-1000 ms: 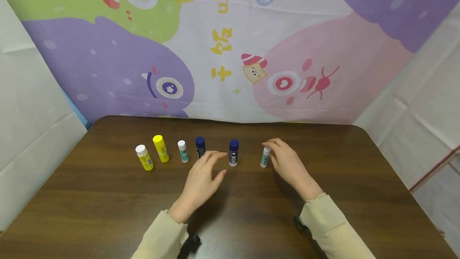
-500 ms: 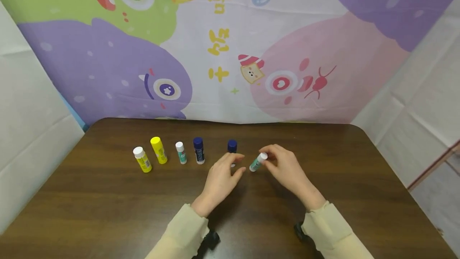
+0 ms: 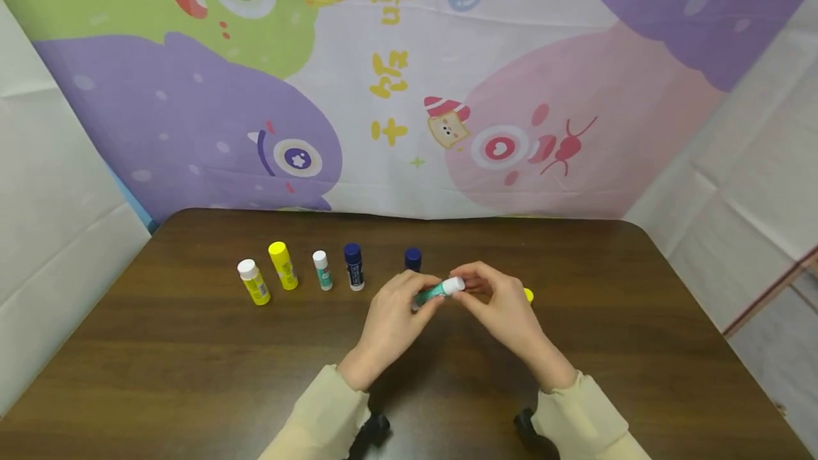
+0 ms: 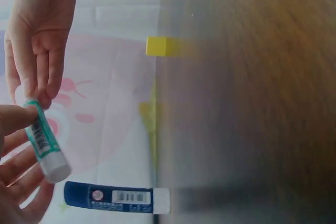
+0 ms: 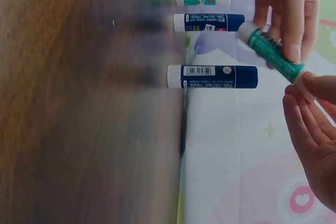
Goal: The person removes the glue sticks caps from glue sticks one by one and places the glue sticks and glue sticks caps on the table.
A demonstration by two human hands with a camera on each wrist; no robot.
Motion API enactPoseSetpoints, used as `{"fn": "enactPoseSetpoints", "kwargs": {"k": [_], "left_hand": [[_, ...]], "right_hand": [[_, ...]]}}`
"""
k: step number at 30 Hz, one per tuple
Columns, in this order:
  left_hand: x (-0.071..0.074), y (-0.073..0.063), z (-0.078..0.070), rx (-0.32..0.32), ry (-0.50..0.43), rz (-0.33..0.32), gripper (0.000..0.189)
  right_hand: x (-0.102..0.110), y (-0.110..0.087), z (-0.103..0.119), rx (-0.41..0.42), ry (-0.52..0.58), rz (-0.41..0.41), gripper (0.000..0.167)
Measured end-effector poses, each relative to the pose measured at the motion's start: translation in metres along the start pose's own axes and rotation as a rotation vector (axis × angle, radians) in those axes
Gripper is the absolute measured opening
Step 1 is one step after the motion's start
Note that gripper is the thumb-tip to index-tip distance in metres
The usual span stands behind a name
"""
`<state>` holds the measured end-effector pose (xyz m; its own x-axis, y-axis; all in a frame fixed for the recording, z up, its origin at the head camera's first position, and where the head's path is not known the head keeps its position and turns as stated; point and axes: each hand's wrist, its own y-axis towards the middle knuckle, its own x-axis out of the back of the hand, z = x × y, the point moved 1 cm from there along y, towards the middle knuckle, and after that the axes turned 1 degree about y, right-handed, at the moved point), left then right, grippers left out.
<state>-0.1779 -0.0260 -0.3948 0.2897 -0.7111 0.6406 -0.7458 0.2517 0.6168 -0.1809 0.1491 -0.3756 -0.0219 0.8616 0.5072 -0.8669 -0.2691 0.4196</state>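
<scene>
Both hands hold a small glue stick point(image 3: 441, 291) with a green label and white cap, tilted, above the table. My left hand point(image 3: 391, 319) pinches its body between thumb and fingers. On the cap end, my right hand point(image 3: 509, 309) pinches with thumb and fingertips. The left wrist view shows the barcode side of this glue stick point(image 4: 43, 136), its white base pointing down. A navy glue stick point(image 3: 413, 259) stands just behind the left hand, its lower part hidden in the head view. Past the right hand, the yellow top of another stick point(image 3: 528, 294) peeks out, mostly covered.
On the left of the brown table point(image 3: 192, 375) stand a navy glue stick point(image 3: 354, 268), a small green-and-white one point(image 3: 322, 272), a yellow one point(image 3: 283, 266) and a yellow one with a white cap point(image 3: 255, 284). A cartoon cloth point(image 3: 396, 176) hangs behind the table.
The right hand has lifted the green-and-white glue stick off the table and brought it left, tilting it. My left hand has moved right and now grips its body. A yellow stick's top has come into view.
</scene>
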Motion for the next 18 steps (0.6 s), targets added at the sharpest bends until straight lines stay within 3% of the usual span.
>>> {"fn": "enactPoseSetpoints", "kwargs": {"k": [5, 10, 18], "left_hand": [[0.009, 0.000, -0.002, -0.097, 0.095, -0.090, 0.020], [0.016, 0.000, -0.006, -0.185, 0.160, -0.156, 0.022], [0.022, -0.004, -0.005, -0.243, 0.189, -0.178, 0.021]], "right_hand": [[-0.001, -0.002, 0.004, 0.015, 0.051, -0.005, 0.026], [-0.002, -0.004, 0.006, -0.020, 0.090, -0.011, 0.029], [-0.007, -0.007, 0.005, -0.036, 0.101, -0.011, 0.025]]}}
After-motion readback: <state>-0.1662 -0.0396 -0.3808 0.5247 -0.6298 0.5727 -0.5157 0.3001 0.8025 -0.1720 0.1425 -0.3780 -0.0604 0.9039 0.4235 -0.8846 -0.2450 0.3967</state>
